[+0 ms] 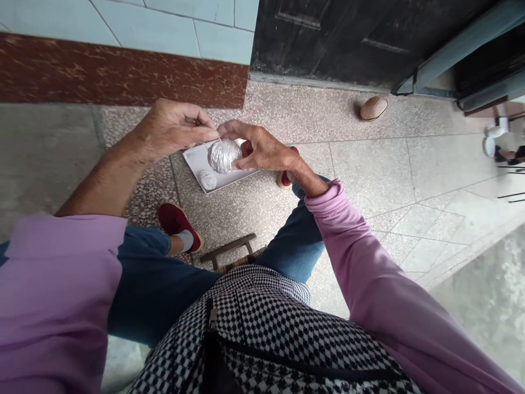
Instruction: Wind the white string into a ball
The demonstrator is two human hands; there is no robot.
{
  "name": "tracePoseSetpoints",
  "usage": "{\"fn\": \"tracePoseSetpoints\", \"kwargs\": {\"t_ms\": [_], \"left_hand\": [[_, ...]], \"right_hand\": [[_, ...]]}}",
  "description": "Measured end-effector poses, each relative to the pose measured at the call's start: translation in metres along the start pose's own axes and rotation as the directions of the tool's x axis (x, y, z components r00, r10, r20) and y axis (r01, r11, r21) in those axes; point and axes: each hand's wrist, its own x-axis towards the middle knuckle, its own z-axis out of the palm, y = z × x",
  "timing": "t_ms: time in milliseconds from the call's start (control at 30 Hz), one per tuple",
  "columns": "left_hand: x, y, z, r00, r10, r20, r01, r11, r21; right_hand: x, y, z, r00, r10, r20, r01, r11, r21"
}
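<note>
A large ball of shiny white yarn (223, 156) is held over a shallow white tray (194, 157). My right hand (264, 148) curls round the ball from the right, with the thumb on its near side and fingers at its top. My left hand (176, 128) comes in from the left, thumb and forefinger pinched together at the ball's upper edge on the yarn; the strand itself is too fine to see clearly. A smaller ball of white yarn (208, 179) lies in the tray's near left corner.
Below me are my knees, red shoes (176, 221) and a low wooden stool (233, 249). A tiled wall (164, 24) with a brown base and a dark door (328, 38) stand ahead. A rounded tan object (374, 108) sits on the speckled floor near the door.
</note>
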Motion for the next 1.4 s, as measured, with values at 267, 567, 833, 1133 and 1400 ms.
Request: {"fn": "tracePoseSetpoints", "kwargs": {"t_ms": [267, 567, 833, 1133, 1400], "left_hand": [[0.002, 0.003, 0.009, 0.994, -0.007, -0.105, -0.013, 0.984, -0.179], [0.01, -0.023, 0.037, 0.963, -0.05, -0.265, 0.012, 0.99, -0.144], [0.019, -0.046, 0.042, 0.911, -0.202, -0.36, 0.106, 0.958, -0.268], [0.012, -0.041, 0.047, 0.907, -0.198, -0.371, 0.087, 0.951, -0.295], [-0.004, -0.002, 0.059, 0.935, -0.115, -0.335, 0.027, 0.966, -0.256]], "right_hand": [[0.008, 0.002, -0.003, 0.997, 0.012, -0.08, 0.003, 0.984, 0.179], [0.001, -0.004, 0.008, 0.975, -0.041, -0.22, 0.052, 0.998, 0.044], [0.028, -0.005, 0.014, 0.942, -0.041, -0.332, 0.03, 0.999, -0.039], [0.011, -0.016, 0.01, 0.972, -0.01, -0.235, -0.013, 0.995, -0.095], [0.024, -0.002, 0.003, 0.924, -0.097, -0.37, 0.049, 0.989, -0.137]]}}
